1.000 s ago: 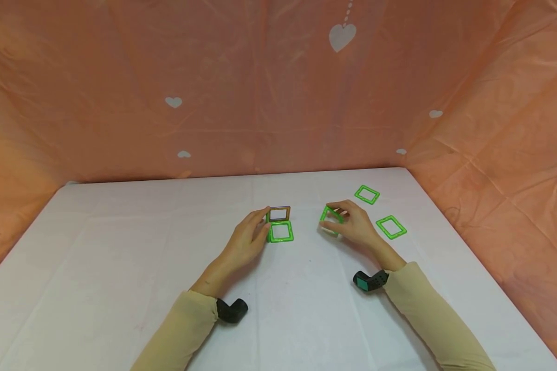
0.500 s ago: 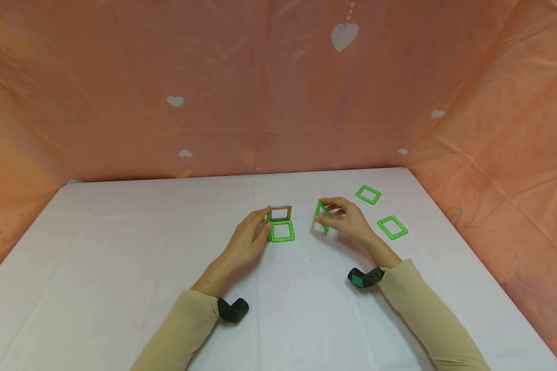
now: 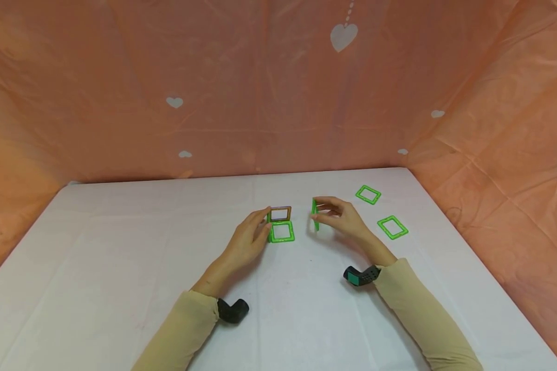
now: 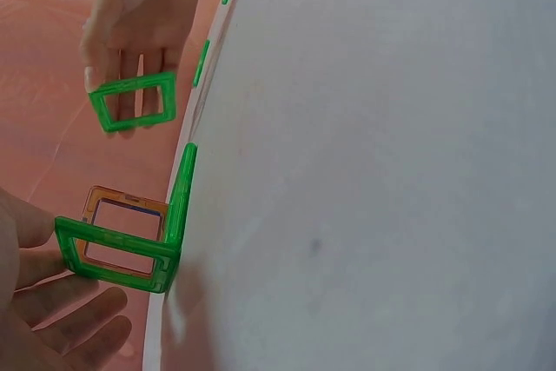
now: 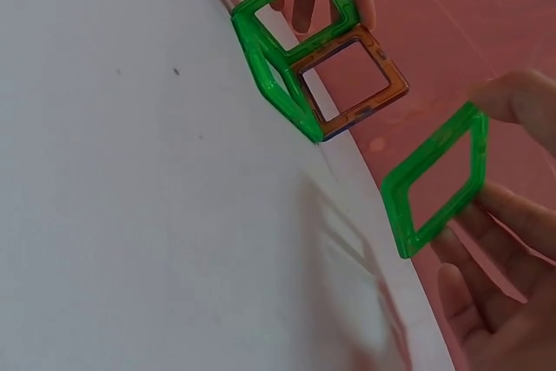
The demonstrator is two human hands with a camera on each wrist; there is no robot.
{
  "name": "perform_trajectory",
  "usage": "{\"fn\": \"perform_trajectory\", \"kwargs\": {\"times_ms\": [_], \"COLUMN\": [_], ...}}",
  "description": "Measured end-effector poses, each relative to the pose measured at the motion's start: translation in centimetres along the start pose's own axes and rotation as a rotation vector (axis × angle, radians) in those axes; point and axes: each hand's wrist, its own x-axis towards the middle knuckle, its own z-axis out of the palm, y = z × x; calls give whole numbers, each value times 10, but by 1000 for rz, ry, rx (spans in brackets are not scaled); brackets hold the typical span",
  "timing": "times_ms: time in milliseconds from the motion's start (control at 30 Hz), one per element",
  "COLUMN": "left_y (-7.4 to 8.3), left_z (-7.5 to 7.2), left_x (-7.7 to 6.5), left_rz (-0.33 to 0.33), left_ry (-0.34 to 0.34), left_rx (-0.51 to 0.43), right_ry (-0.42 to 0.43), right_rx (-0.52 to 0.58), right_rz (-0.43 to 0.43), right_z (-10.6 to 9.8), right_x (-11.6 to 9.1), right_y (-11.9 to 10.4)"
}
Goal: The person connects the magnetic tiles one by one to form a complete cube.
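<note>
A small assembly of square magnetic tiles stands on the white-covered table. Its green base tile [image 3: 283, 239] lies flat, an orange-brown tile [image 5: 398, 89] rises at the back, and a green side tile [image 4: 117, 239] stands upright on the left. My left hand [image 3: 243, 241] holds this side tile between thumb and fingers. To the right, apart from the assembly, my right hand [image 3: 343, 219] pinches a separate green tile [image 5: 432, 147] by its edges, upright and seen nearly edge-on in the head view. In the left wrist view, that tile's open frame shows in front of the right fingers.
Two more green tiles lie flat at the right, a farther one [image 3: 368, 201] and a nearer one [image 3: 392, 235]. An orange curtain [image 3: 260, 103] with pale hearts rises behind the table and along the sides. Each wrist wears a black device [image 3: 233, 311].
My right hand has moved left toward the assembly and turned its green tile from facing the camera to nearly edge-on. The left hand and the assembly stay put.
</note>
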Motion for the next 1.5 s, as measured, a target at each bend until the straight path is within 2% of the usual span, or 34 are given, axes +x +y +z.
{"fn": "perform_trajectory", "kwargs": {"times_ms": [800, 1500], "left_y": [3, -1], "left_z": [0, 0], "left_x": [-1, 1], "left_rz": [-27, -16], "left_ry": [-12, -6], "left_rx": [7, 8], "right_ry": [-102, -175], "right_rx": [210, 284], "right_rz": [-28, 11], "right_z": [15, 22], "right_x": [5, 7], "right_y": [1, 1]}}
